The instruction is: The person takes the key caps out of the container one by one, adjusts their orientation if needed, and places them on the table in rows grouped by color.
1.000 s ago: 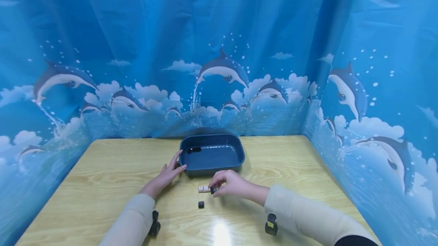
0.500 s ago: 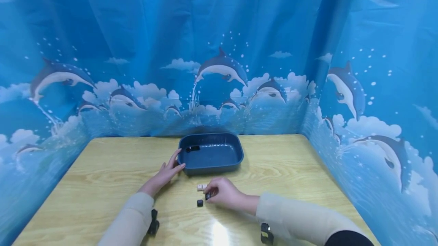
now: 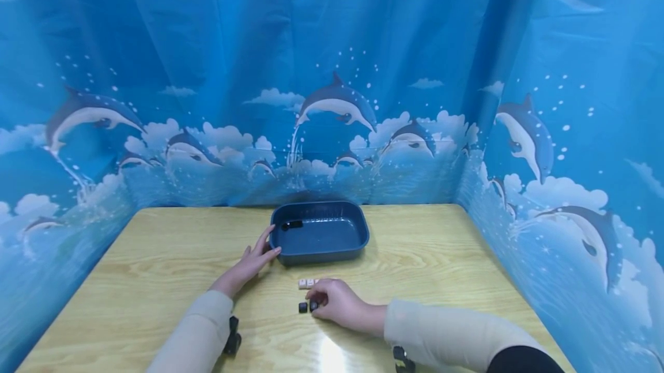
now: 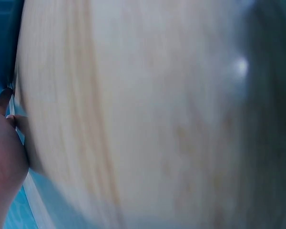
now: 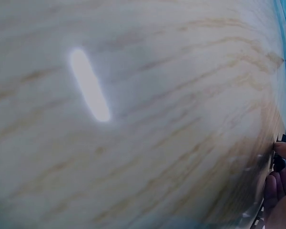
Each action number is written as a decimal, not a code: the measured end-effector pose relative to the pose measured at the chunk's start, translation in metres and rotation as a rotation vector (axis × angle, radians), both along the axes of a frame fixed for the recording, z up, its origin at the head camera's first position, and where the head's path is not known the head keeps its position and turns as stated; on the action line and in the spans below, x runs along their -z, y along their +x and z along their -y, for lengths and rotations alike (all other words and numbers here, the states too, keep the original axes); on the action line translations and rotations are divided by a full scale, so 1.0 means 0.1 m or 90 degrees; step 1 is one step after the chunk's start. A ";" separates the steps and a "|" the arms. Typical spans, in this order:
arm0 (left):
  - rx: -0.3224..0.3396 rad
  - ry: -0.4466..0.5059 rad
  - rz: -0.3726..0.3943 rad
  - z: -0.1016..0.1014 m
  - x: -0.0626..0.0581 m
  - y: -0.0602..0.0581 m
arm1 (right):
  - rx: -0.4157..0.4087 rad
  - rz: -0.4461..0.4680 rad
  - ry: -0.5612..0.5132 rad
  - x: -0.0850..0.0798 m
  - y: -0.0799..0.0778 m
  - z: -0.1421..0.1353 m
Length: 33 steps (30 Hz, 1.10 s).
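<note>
My right hand point(image 3: 342, 302) pinches a small black cube point(image 3: 313, 305) between thumb and fingers, low over the table. Just left of it sits another small black cube point(image 3: 303, 307). Behind them is a row of small white cubes point(image 3: 306, 283) with dark marks, partly hidden by the right hand. My left hand point(image 3: 248, 265) rests against the left side of a dark blue basin point(image 3: 321, 256), fingers extended. In the left wrist view, the thumb point(image 4: 5, 98) meets the basin's wall. The right wrist view catches only part of the right hand point(image 5: 281, 198) around something dark.
A short black object point(image 3: 293, 225) lies inside the basin at its left. The basin stands near the back edge of the wood-grain table point(image 3: 430, 257). Blue dolphin-print curtains point(image 3: 332, 148) enclose the back and sides.
My right hand has brought the black cube from the white row's right end toward me and left, beside the other black cube. The left hand stays at the basin.
</note>
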<state>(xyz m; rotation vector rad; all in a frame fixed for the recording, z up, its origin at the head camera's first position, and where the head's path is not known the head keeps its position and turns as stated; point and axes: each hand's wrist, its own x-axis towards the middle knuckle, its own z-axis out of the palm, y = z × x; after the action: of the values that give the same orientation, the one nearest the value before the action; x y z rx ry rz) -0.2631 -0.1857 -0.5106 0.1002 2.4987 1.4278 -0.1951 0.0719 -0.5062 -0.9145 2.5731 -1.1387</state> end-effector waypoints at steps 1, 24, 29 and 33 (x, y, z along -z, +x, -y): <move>0.001 0.001 -0.001 0.00 0.00 0.00 | -0.001 -0.004 0.000 0.00 0.00 0.00; -0.007 -0.013 -0.006 -0.03 -0.01 -0.01 | -0.021 0.016 0.003 0.02 -0.06 0.01; -0.001 -0.013 -0.012 -0.02 -0.01 -0.01 | -0.038 0.012 -0.016 -0.06 -0.09 0.01; 0.002 -0.008 -0.018 0.00 0.01 0.00 | -0.071 0.020 -0.030 -0.20 -0.13 0.00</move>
<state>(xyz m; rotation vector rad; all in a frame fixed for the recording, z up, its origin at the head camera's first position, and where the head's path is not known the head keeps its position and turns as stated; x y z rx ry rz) -0.2633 -0.1854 -0.5111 0.1221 2.5291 1.4183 -0.2077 0.0716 -0.4866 -1.0275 2.4475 -1.1770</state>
